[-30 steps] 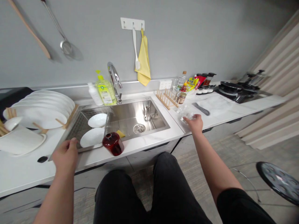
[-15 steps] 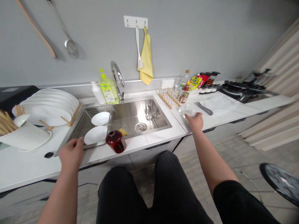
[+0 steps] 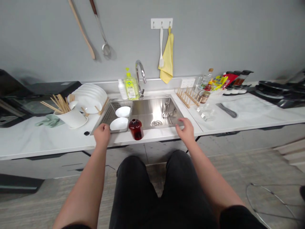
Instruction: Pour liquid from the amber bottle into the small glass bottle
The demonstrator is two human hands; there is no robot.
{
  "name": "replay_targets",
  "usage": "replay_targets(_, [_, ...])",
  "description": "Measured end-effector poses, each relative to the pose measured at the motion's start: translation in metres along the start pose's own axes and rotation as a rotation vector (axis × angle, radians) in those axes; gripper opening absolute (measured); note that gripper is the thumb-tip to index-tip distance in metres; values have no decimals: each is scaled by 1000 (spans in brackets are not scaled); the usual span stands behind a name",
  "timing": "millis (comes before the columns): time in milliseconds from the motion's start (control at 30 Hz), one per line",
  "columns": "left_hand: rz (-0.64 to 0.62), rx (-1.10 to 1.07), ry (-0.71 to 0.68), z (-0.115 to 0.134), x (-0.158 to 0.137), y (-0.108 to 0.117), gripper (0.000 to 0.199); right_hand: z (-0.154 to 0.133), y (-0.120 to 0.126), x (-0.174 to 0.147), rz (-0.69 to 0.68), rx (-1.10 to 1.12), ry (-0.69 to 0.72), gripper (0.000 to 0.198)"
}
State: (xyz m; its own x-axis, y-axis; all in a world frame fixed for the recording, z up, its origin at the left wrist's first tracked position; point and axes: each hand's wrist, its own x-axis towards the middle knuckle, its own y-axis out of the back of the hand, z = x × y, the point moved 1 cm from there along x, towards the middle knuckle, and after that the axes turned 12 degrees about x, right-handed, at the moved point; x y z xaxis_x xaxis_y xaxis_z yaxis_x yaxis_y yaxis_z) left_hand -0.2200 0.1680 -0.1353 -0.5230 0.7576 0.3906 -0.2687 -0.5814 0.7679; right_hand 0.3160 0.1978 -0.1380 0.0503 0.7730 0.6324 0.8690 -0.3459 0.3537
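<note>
Fingers of the right hand [image 3: 186,129] spread, thumb well off from the rest, nothing between them; hand hangs over the front rim of the sink [image 3: 152,111], toward its right corner. Left hand [image 3: 102,135] curled at the sink's front left corner; cannot tell whether it grips the rim or only rests there. Red bottle [image 3: 136,130] upright on the counter at the sink's front edge, between the hands, nearer the left; no cap visible, contents unclear.

Likely trouble: bottle close to the counter's front edge. A sideways sweep of either wrist could tip it to the floor or into the sink; any liquid would run. Two bowls, front [image 3: 119,124] and back [image 3: 123,111], sit in the basket [image 3: 111,117] at the sink's left end; a knock from the left hand might make them strike each other. Transparent pieces [image 3: 206,113] right of the sink, poorly seen, easily brushed.

Counter [image 3: 152,135]: white, grey-veined, running both sides of the sink. Plates [image 3: 87,100] racked to its left; tap [image 3: 140,78] and soap [image 3: 131,87] behind. Grey wall beyond, yellow cloth [image 3: 167,58] hung above the sink's right half. Greyish floor below.
</note>
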Motion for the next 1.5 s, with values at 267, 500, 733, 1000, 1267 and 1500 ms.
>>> replay_targets(267, [-3,2,-3,2,0,0,27,-78,-123,0,-561,700,-28,141])
replay_targets(500, [-22,-30,-20,0,4,-2,28,-103,-182,-4,-645,802,-171,162])
replay_targets(733, [-28,-49,-32,-1,3,-2,27,-100,-193,-7,-652,785,-187,122])
replay_targets(1000, [70,-28,-20,-5,-4,9,43,-96,-192,-5,-693,756,-276,98])
replay_targets(1267, [205,304,119,-80,28,42,64,-94,-191,-3,-683,768,-232,98])
replay_targets(1500, [103,323,139,-81,32,30,57,-98,-187,-3,-655,764,-225,100])
